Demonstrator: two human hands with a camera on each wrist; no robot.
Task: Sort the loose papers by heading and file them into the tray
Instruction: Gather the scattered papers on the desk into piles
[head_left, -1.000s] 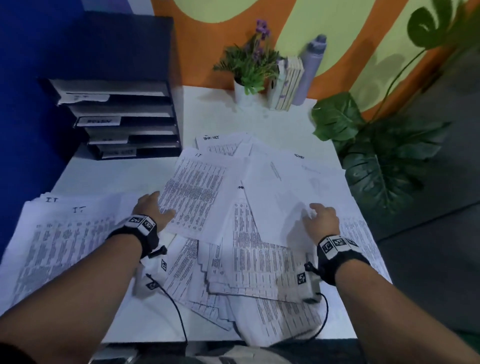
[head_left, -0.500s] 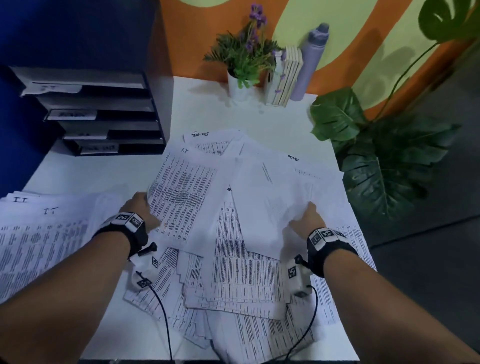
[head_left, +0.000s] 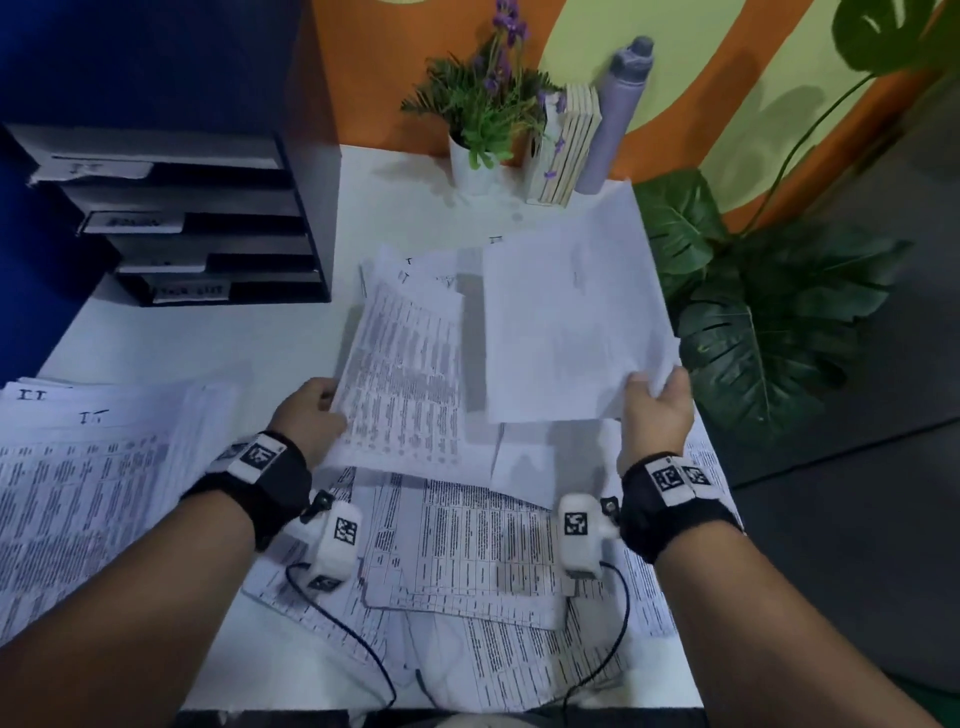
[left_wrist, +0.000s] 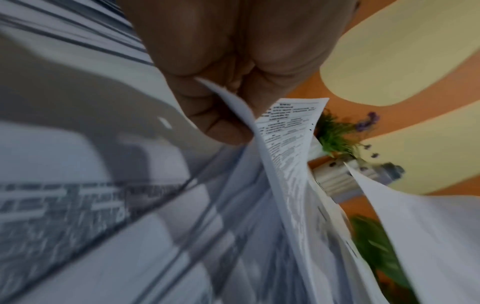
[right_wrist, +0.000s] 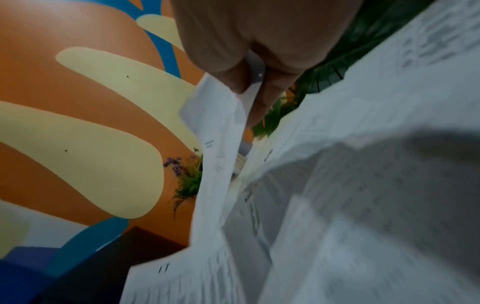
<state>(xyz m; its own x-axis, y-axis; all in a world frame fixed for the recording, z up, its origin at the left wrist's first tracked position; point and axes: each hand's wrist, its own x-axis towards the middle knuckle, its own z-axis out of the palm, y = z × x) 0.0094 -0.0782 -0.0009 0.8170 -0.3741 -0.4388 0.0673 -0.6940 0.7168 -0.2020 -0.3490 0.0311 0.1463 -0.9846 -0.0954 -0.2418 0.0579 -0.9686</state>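
Loose printed papers (head_left: 467, 551) lie heaped on the white table (head_left: 171, 338). My left hand (head_left: 311, 410) pinches the near-left edge of a printed sheet (head_left: 405, 379) lifted off the heap; the left wrist view shows the thumb and fingers (left_wrist: 215, 123) clamped on that sheet (left_wrist: 285, 144). My right hand (head_left: 657, 400) holds up a sheet with its blank side towards me (head_left: 566, 322) by its near-right corner; the fingers (right_wrist: 267, 98) pinch this sheet (right_wrist: 221, 131) in the right wrist view. A black tiered tray (head_left: 291, 208) with labelled shelves stands at the far left.
A stack of sheets headed "IT" (head_left: 93, 467) lies at the left near edge. A potted purple flower (head_left: 483, 119), books (head_left: 566, 145) and a grey bottle (head_left: 618, 114) stand at the back by the wall. A large leafy plant (head_left: 753, 312) is beside the table's right edge.
Both hands went from resting on the heap to each lifting a sheet. The right sheet has swung up and away; the left printed sheet is raised off the pile.
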